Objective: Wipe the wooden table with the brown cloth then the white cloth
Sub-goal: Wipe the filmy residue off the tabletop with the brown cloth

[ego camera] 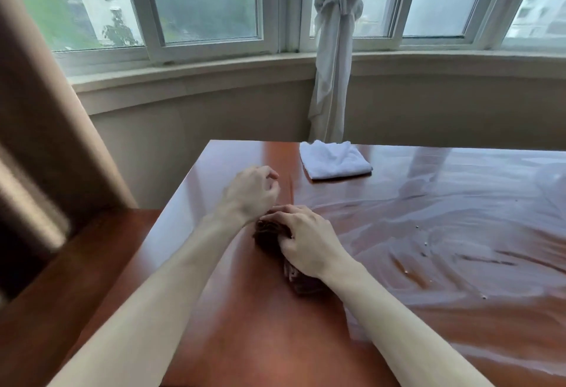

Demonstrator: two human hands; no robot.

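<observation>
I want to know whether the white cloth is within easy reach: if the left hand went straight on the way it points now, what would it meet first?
Probably the white cloth. The left hand points up the wooden table toward the window, a little rightward, with only bare tabletop between. Depth is unclear; it might pass just left of the cloth.

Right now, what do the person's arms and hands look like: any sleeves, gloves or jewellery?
Both forearms are bare as far as the frame shows, no sleeves in view. The left hand and right hand wear no gloves, and no rings, watch or bracelet can be seen.
</observation>
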